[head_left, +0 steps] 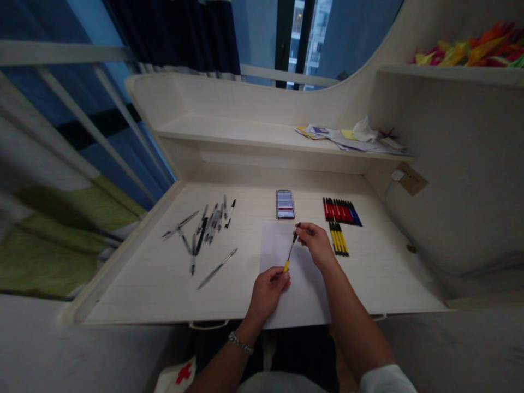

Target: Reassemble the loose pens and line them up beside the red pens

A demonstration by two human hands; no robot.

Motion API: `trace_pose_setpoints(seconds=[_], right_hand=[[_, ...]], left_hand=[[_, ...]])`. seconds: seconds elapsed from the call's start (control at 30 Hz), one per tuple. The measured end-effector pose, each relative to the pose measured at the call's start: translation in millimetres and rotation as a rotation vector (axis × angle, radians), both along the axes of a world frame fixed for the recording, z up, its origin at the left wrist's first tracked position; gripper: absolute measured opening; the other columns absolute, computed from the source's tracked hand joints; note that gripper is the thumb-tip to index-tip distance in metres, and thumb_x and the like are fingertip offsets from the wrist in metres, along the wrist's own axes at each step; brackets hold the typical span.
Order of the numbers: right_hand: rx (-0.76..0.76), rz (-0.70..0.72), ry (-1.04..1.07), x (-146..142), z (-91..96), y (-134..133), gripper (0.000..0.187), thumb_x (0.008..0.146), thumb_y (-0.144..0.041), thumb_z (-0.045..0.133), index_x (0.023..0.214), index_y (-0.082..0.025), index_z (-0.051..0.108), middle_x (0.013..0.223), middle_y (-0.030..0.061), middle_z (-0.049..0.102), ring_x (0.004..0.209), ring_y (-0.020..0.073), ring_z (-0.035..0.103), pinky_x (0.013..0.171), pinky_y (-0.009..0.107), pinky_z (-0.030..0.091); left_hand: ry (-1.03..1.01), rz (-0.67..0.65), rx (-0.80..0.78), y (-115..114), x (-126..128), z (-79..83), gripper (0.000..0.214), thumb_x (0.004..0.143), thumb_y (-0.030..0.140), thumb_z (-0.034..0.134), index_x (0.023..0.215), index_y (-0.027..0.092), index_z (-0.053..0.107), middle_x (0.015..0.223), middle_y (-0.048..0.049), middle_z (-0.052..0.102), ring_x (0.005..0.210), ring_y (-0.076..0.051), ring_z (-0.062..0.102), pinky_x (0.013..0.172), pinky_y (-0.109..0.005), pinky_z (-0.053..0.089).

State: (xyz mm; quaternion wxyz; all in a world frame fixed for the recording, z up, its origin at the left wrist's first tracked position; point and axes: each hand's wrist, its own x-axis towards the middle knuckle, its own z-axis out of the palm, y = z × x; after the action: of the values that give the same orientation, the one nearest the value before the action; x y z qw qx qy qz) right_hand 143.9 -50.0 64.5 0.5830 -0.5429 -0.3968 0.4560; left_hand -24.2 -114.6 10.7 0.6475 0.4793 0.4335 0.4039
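Both my hands hold one yellow pen with a black top over a white sheet of paper on the desk. My left hand is closed on its lower yellow end. My right hand pinches the black upper end, near the cap. To the right lie a few yellow pens side by side, and behind them a row of red, black and blue pens. On the left lies a loose pile of several clear and black pens.
A phone lies behind the paper. The pale desk has a raised shelf at the back with papers and a crumpled tissue. A side unit on the right carries colourful paper. A bed rail stands to the left.
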Motion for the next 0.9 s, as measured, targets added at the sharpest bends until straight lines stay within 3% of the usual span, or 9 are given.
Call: trace_pose_setpoints(seconds=[0.57, 0.9], right_hand=[[-0.014, 0.001, -0.012, 1.7, 0.6, -3.8, 0.037, 0.063, -0.04, 0.073, 0.091, -0.016, 0.067, 0.076, 0.0057, 0.068, 0.056, 0.012, 0.052, 0.051, 0.025, 0.037], [-0.002, 0.033, -0.007, -0.8, -4.9, -6.3, 0.033, 0.064, -0.036, 0.073, 0.09, -0.016, 0.068, 0.068, 0.0017, 0.065, 0.054, 0.0107, 0.05, 0.05, 0.024, 0.035]], left_hand=[[0.015, 0.002, -0.017, -0.5, 1.0, 0.4, 0.036, 0.071, 0.045, 0.07, 0.088, 0.013, 0.071, 0.076, -0.0067, 0.069, 0.067, -0.017, 0.065, 0.067, -0.028, 0.052], [0.018, -0.011, 0.014, 0.6, 1.9, 8.8, 0.036, 0.074, 0.045, 0.068, 0.088, 0.012, 0.071, 0.073, -0.0063, 0.069, 0.062, -0.015, 0.062, 0.063, -0.026, 0.051]])
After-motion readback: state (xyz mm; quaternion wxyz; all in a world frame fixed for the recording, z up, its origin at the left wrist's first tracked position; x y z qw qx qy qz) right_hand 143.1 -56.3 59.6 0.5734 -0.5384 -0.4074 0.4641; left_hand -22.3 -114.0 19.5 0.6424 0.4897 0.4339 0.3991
